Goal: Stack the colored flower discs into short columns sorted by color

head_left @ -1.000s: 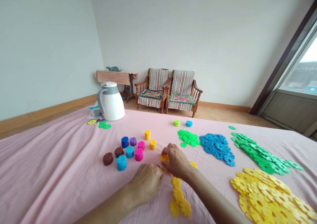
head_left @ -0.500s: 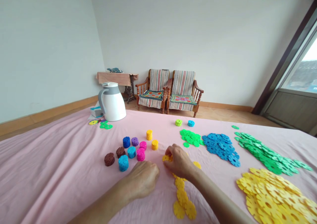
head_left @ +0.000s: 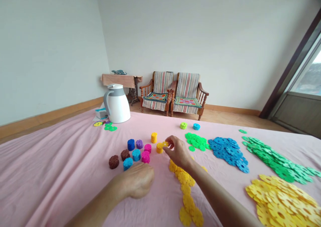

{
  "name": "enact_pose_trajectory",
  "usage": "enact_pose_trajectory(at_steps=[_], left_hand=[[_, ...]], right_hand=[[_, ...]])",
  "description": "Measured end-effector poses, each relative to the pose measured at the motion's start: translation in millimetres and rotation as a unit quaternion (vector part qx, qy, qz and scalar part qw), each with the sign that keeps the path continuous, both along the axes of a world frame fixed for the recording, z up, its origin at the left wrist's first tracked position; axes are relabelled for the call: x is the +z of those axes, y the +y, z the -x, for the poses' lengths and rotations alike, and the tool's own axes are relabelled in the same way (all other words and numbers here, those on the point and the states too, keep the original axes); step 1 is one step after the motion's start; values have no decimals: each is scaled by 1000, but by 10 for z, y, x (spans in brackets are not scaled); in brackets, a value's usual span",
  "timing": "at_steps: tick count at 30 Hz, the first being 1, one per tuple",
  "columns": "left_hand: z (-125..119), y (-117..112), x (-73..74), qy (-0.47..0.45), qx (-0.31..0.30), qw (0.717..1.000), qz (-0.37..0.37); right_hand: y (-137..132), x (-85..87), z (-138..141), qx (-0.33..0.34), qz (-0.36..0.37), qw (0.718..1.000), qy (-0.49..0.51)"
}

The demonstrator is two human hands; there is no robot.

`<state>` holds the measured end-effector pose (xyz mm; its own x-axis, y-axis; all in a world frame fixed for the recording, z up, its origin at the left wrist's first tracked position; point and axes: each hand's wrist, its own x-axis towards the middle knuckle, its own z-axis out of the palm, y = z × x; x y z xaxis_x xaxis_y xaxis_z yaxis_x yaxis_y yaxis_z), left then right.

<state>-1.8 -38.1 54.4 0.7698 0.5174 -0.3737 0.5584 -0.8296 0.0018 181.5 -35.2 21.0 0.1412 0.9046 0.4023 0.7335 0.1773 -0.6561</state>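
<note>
My right hand [head_left: 178, 152] pinches a yellow notched plastic disc [head_left: 165, 144] between thumb and fingers. The disc is at the top right edge of a short yellow stack [head_left: 159, 148]; whether it touches the stack, I cannot tell. Behind it stands a taller yellow stack [head_left: 153, 137]. My left hand [head_left: 140, 180] is curled into a fist low over the cloth, its fingertips hidden. Just beyond the fist are a light blue stack [head_left: 127, 163] and a pink stack [head_left: 145, 157]. Loose yellow discs [head_left: 186, 189] trail across the cloth below my right hand and forearm.
Dark blue [head_left: 130, 144], purple [head_left: 139, 144] and brown stacks [head_left: 113, 162] stand at left. Piles of blue [head_left: 227, 151], green [head_left: 273, 158] and yellow discs [head_left: 283, 198] spread over the right. A white jug [head_left: 118, 107] stands at the back left of the pink cloth [head_left: 62, 153].
My right hand has moved up and left from the loose yellow discs to the short yellow stack, carrying a disc. My left fist has shifted slightly left. The camera view has turned a little left.
</note>
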Motion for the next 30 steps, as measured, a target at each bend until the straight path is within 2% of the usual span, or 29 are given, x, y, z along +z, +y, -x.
enact_pose_trajectory(at_steps=[8,18,22,26,28,30], left_hand=[[-13,-18,72,7,7,1000,18],[-24,-37,131,12,12,999,29],[-29,-40,133,14,14,999,32],[-30,-37,123,22,17,999,32],[-30,-33,111,25,16,999,28],[-27,-30,96,20,13,999,24]], right_hand=[[169,-45,125,-10,2,1000,0],[221,-112,134,-7,23,999,-42],[203,-79,127,-7,32,999,-41],[118,26,10,-15,41,998,-49],[29,99,-84,13,64,995,-72],[-86,170,-170,99,123,982,-107]])
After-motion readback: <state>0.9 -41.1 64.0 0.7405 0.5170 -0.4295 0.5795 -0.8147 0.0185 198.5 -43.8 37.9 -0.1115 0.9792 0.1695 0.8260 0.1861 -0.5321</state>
